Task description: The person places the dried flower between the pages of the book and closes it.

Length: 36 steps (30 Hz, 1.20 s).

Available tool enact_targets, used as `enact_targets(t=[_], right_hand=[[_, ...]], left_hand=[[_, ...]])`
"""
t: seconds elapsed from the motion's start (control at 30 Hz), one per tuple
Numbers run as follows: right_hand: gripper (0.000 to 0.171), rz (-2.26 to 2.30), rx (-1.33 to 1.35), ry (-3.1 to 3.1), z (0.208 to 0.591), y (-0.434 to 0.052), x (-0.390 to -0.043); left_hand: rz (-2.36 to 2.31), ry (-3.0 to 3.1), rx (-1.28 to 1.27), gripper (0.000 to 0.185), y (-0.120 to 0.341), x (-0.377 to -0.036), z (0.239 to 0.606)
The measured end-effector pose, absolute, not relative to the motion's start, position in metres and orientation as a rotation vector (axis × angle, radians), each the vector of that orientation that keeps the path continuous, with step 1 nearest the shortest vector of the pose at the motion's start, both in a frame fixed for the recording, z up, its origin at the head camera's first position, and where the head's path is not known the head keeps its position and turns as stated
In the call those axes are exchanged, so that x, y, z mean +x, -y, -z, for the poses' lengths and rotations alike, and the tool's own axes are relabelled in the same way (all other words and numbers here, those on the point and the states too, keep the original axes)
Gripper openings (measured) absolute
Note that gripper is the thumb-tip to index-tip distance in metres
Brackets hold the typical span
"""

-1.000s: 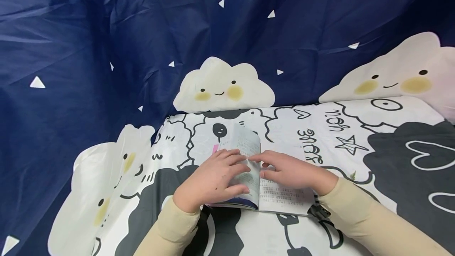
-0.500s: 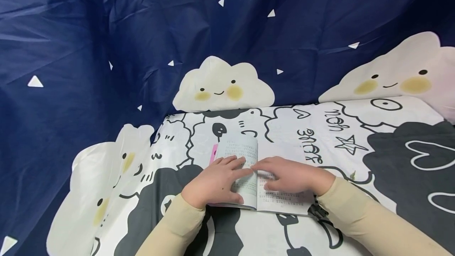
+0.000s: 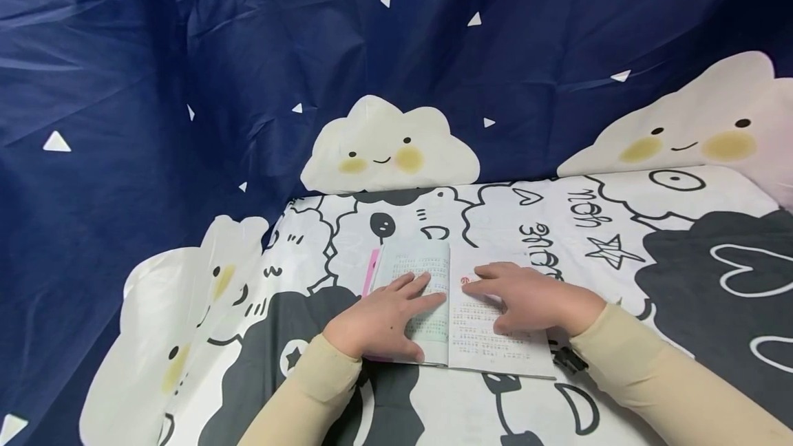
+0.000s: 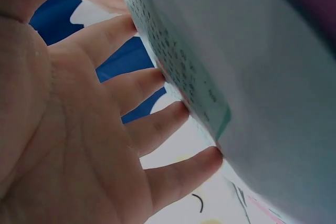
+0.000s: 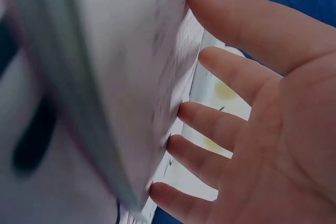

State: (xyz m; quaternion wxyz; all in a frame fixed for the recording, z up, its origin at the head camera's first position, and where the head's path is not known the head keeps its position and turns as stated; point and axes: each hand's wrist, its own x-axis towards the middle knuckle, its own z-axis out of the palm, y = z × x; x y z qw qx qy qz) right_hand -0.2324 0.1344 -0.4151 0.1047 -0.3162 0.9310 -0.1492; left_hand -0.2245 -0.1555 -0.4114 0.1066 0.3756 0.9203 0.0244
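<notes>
An open book (image 3: 427,253) lies flat on the patterned sheet, its pages covered in small printed text. My left hand (image 3: 387,322) rests spread on the left page, and in the left wrist view its fingertips (image 4: 210,156) press on the paper. On the right page (image 3: 495,349) lies my right hand (image 3: 533,294), fingers extended. The right wrist view shows those fingertips (image 5: 176,142) touching the page, with the book's page edges (image 5: 79,103) close by. A pink strip (image 3: 371,270) sticks out at the book's left edge.
Around the book spreads a white and dark grey cartoon-print sheet (image 3: 495,405). Behind it hangs dark blue fabric (image 3: 260,33) with white triangles and cloud shapes (image 3: 390,146). A black wrist device (image 3: 570,360) sits under the right sleeve (image 3: 638,370).
The left page has settled flat. My right hand has shifted from the book's middle fold rightwards across the right page. My left hand has moved slightly right and stays on the left page.
</notes>
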Motion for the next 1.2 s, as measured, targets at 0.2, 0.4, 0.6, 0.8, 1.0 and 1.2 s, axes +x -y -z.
enact_targets(t=[0.2, 0.4, 0.6, 0.8, 1.0, 1.2], right_hand=[[0.07, 0.458, -0.852, -2.779, 0.413, -0.154, -0.235], [0.064, 0.518, -0.82, -2.81, 0.418, -0.185, -0.238], [0.055, 0.585, -0.816, -2.825, 0.42, -0.218, -0.24], [0.05, 0.596, -0.784, -2.823, 0.419, -0.241, -0.241], [0.043, 0.59, -0.773, -2.829, 0.422, -0.259, -0.244], [0.029, 0.607, -0.687, -2.792, 0.423, -0.284, -0.243]], left_hand=[[-0.145, -2.661, 1.024, 0.099, 0.158, -0.228, 0.414], [-0.192, -2.638, 0.991, 0.103, 0.161, -0.231, 0.416], [-0.171, -2.644, 0.982, 0.107, 0.163, -0.233, 0.418], [-0.159, -2.656, 0.963, 0.109, 0.162, -0.234, 0.42], [-0.172, -2.666, 0.946, 0.109, 0.161, -0.232, 0.42], [-0.168, -2.675, 0.942, 0.11, 0.159, -0.232, 0.42]])
